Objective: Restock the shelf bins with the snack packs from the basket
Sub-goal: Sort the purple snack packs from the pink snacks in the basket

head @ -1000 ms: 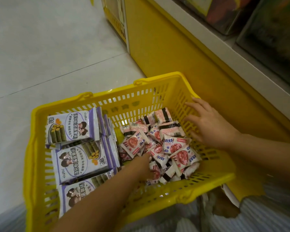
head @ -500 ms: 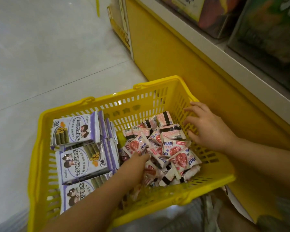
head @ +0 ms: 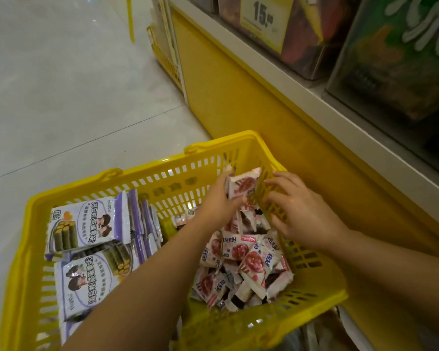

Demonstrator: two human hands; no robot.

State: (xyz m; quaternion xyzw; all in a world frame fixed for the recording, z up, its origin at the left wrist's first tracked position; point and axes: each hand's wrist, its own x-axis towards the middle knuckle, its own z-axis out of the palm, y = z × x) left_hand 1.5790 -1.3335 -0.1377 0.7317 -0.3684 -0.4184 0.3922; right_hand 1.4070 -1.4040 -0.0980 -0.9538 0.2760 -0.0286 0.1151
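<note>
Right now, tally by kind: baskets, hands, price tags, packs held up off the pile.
yellow basket: 1
hands: 2, left hand and right hand
price tag: 1
pink pack gripped by the left hand, above the pile: 1 showing
Total: 5

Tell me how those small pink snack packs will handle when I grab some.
Probably light: the left hand holds one pink snack pack up by its edge. Likely soft, not stiff: the pile lies slumped at odd angles in the yellow basket. Glossy wrappers may slip.
</note>
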